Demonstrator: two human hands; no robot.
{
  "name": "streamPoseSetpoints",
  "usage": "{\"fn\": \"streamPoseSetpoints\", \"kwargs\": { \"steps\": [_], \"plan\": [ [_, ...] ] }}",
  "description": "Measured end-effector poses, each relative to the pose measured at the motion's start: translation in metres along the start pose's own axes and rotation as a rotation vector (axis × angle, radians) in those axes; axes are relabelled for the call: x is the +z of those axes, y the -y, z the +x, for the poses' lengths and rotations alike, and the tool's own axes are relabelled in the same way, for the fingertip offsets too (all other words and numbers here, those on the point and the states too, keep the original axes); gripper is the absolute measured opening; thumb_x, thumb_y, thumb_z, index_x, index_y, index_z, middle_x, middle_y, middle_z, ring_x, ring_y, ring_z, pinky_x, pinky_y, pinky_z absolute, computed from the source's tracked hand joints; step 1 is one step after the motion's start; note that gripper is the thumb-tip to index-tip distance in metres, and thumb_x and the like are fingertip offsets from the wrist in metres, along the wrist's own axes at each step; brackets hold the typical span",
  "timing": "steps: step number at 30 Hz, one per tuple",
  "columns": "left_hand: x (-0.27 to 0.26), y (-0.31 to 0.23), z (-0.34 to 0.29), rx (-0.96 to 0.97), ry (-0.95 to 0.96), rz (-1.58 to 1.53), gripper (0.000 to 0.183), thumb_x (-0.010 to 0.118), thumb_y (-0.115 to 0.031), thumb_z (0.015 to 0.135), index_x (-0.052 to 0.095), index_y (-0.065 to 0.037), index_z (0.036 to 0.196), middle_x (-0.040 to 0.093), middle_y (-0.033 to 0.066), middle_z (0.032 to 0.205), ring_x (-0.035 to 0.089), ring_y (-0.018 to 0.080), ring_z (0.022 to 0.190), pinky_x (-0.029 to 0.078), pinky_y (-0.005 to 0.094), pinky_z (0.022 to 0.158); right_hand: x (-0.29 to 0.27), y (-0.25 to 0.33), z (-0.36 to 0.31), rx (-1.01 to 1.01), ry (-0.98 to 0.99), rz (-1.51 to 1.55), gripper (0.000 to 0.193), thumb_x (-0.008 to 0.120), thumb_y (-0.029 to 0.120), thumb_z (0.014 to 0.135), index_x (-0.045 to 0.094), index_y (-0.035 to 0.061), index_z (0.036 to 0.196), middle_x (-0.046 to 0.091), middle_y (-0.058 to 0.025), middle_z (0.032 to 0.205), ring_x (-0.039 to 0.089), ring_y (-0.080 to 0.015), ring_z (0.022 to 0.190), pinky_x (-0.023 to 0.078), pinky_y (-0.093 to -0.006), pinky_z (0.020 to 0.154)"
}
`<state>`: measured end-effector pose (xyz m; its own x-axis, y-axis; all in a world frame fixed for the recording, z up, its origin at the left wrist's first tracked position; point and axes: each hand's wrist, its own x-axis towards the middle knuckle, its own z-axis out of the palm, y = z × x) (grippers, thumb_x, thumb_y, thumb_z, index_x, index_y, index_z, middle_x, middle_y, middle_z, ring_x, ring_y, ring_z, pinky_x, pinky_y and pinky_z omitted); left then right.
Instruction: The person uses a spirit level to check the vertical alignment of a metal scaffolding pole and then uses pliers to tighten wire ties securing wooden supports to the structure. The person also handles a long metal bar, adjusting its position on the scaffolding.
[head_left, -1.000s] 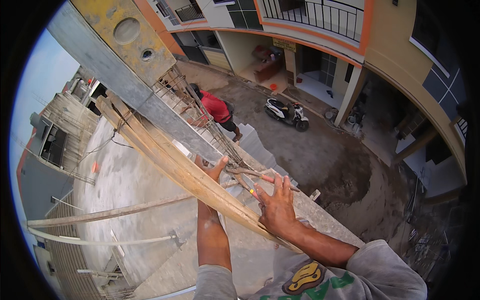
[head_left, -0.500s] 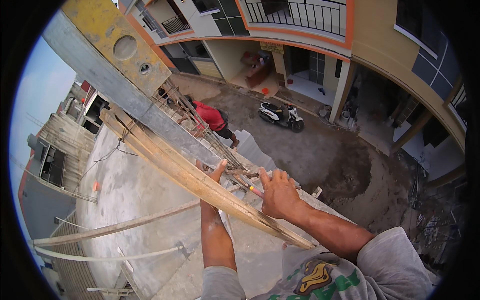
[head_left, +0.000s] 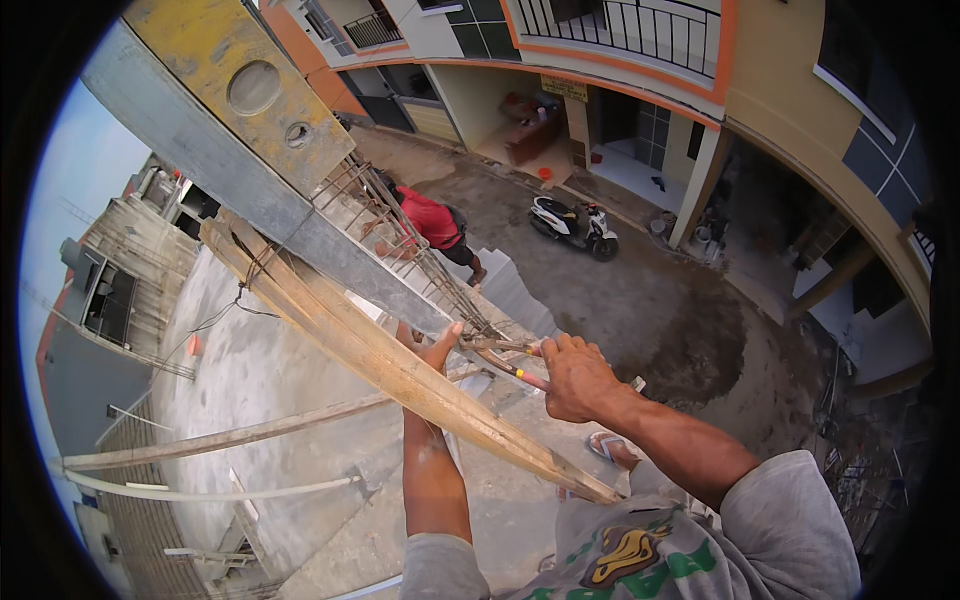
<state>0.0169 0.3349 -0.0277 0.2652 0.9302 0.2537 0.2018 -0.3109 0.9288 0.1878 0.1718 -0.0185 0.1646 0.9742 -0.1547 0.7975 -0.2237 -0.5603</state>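
Fingers of the right grip [head_left: 577, 379], splayed one second ago, now wrap around the handles of the pincers [head_left: 507, 366]. Lying left of that grip, the tool points its long axis toward the rebar cage [head_left: 462, 302], where the left grip [head_left: 434, 352] sits nearer, its hold unclear.

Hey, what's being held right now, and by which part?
The right grip holds pincers by their handles; the left grip is at the lower end of the grey panel, its hold unclear.
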Motion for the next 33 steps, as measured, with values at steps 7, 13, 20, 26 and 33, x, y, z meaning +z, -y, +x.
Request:
{"fn": "streamPoseSetpoints", "kwargs": {
  "steps": [7,13,20,26,33],
  "plan": [
    [-0.002,0.011,0.006,-0.055,0.037,-0.010,0.058,0.084,-0.016,0.076,0.057,0.008,0.122,0.065,0.0156,0.109,0.061,0.0238,0.102,0.046,0.0344,0.092,0.006,-0.022,0.012,-0.080,0.006,0.144,0.043,0.065,0.018,0.085,0.054,-0.0018,0.121,0.057,-0.0262,0.108,0.056,-0.0430,0.104,0.045,-0.0484,0.091],
    [-0.007,0.019,0.008,-0.061,0.058,0.001,0.055,0.084,-0.013,0.076,0.059,0.007,0.121,0.066,0.0133,0.108,0.061,0.0207,0.100,0.047,0.0329,0.091,0.007,-0.046,0.028,-0.197,0.052,0.191,0.040,0.066,0.014,0.084,0.053,-0.0030,0.118,0.057,-0.0261,0.108,0.055,-0.0424,0.106,0.045,-0.0465,0.092],
    [-0.006,0.019,0.008,-0.119,0.067,-0.063,0.061,0.085,-0.009,0.074,0.056,0.008,0.125,0.064,0.0144,0.116,0.060,0.0213,0.105,0.046,0.0330,0.096,0.020,-0.072,0.051,-0.373,-0.002,0.255,0.036,0.066,0.010,0.081,0.053,-0.0016,0.112,0.055,-0.0246,0.100,0.054,-0.0426,0.098,0.045,-0.0481,0.085],
    [-0.007,0.024,0.008,-0.137,0.082,-0.119,0.068,0.085,-0.007,0.073,0.052,0.008,0.131,0.060,0.0164,0.127,0.057,0.0220,0.114,0.043,0.0342,0.102,0.045,-0.087,0.064,-0.484,-0.062,0.346,0.034,0.066,0.011,0.083,0.053,0.0001,0.112,0.053,-0.0230,0.098,0.052,-0.0422,0.094,0.044,-0.0476,0.082],
    [-0.005,0.030,0.010,-0.089,0.034,-0.110,0.072,0.087,-0.006,0.070,0.052,0.006,0.131,0.059,0.0163,0.126,0.057,0.0226,0.115,0.045,0.0352,0.101,0.061,-0.096,0.075,-0.528,-0.068,0.362,0.035,0.066,0.011,0.082,0.054,0.0011,0.114,0.052,-0.0220,0.099,0.052,-0.0403,0.093,0.043,-0.0468,0.083]
  ]
}}
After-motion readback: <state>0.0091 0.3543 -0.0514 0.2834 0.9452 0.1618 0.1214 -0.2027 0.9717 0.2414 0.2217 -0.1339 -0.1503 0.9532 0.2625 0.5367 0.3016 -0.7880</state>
